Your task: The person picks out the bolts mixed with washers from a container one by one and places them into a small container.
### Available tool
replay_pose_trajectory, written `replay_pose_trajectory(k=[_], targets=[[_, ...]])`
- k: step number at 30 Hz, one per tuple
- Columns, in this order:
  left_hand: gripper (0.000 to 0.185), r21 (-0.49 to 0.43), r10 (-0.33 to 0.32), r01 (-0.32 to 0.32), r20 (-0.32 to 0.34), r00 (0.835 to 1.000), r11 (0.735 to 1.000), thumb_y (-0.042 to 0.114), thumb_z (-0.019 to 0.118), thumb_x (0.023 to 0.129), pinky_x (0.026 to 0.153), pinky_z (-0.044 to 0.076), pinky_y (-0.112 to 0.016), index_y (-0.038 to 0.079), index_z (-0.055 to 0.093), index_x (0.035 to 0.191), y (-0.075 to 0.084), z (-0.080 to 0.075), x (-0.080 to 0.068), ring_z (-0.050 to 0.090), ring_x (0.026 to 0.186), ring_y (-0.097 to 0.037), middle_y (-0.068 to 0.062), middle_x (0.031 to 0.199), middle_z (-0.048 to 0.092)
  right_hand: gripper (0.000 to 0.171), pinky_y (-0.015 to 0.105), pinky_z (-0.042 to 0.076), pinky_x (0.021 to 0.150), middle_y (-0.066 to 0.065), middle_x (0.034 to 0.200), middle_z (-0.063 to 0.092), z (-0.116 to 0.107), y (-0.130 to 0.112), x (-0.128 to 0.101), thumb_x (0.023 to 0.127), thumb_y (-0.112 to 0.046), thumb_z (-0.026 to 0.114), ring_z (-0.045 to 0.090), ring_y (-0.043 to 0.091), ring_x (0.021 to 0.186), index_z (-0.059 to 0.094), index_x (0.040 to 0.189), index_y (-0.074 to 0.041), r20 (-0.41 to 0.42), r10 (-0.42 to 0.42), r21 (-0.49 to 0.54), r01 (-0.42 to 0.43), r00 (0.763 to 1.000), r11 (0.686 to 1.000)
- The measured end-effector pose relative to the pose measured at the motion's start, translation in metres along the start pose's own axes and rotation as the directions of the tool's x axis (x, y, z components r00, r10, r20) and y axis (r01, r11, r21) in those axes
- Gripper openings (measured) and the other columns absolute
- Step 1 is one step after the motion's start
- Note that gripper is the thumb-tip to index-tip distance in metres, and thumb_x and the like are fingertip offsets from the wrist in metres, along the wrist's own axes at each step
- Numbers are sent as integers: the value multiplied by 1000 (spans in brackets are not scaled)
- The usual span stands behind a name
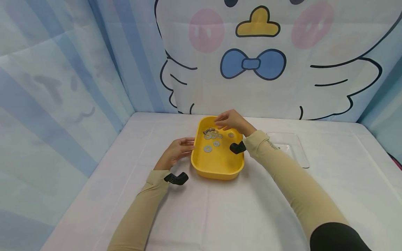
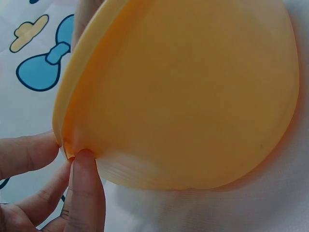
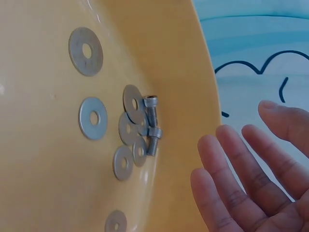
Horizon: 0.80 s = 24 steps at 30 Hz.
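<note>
A yellow tray point(image 1: 220, 164) stands on the table with several flat metal washers point(image 1: 208, 149) spread inside. Two socket-head screws point(image 3: 151, 114) lie beside clustered washers against a side wall. My left hand point(image 1: 177, 151) is at the tray's left side; its thumb and fingertips meet at the rim, pinching it in the left wrist view. Above the tray's far right end hovers my right hand point(image 1: 231, 122), fingers loosely bent and holding nothing. Seen by the right wrist camera, its fingers point(image 3: 232, 159) are spread a little, apart from the washers and screws.
A clear plastic box or lid point(image 1: 299, 150) lies right of the tray, partly behind the right sleeve. Dark wrist mounts point(image 1: 176, 178) sit on both wrists. Behind the white-covered table point(image 1: 201, 216) hangs a printed curtain point(image 1: 150, 62) with a cartoon bird.
</note>
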<state>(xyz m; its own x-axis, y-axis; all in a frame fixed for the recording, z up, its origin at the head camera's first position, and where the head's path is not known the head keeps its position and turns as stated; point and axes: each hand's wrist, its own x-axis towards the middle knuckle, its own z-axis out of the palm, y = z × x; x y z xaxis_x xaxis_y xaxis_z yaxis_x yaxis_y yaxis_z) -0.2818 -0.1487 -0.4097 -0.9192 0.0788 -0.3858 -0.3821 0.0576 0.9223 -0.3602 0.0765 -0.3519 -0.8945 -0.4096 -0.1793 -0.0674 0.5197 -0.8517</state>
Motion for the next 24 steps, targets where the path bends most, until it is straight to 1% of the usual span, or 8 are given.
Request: replay_pose_trajectory(k=[4, 11, 20, 24], targets=[[45, -2, 3, -3, 2, 1000, 1000, 5, 60, 90, 103, 47, -37, 9, 50, 134, 0, 0, 0, 54, 121, -26, -13, 134, 53, 35, 43, 51, 98, 23, 126, 58, 7, 0, 5, 93, -16, 59, 59, 37, 113, 58, 121, 4, 0, 39, 23, -39, 999, 999], [45, -5, 3, -3, 13, 1000, 1000, 5, 59, 91, 104, 47, -36, 9, 50, 135, -1, 0, 0, 54, 121, -26, -13, 135, 53, 34, 41, 52, 96, 22, 124, 59, 17, 4, 14, 92, -16, 60, 61, 35, 110, 60, 119, 4, 11, 90, 51, -90, 996, 995], [46, 0, 34, -34, 44, 998, 999, 3, 56, 92, 104, 47, -38, 6, 48, 137, 0, -2, -2, 53, 122, -28, -17, 137, 50, 35, 40, 52, 97, 22, 125, 59, 22, 6, 23, 93, -16, 58, 60, 33, 112, 59, 121, 4, 25, 140, 57, -141, 990, 988], [45, 2, 25, -25, 34, 999, 1000, 3, 57, 92, 104, 47, -38, 7, 48, 136, 0, -2, -1, 53, 122, -28, -16, 136, 51, 34, 39, 53, 95, 22, 119, 63, 26, 10, 29, 93, -17, 59, 63, 31, 106, 61, 120, 4, 30, 157, 62, -159, 987, 985]])
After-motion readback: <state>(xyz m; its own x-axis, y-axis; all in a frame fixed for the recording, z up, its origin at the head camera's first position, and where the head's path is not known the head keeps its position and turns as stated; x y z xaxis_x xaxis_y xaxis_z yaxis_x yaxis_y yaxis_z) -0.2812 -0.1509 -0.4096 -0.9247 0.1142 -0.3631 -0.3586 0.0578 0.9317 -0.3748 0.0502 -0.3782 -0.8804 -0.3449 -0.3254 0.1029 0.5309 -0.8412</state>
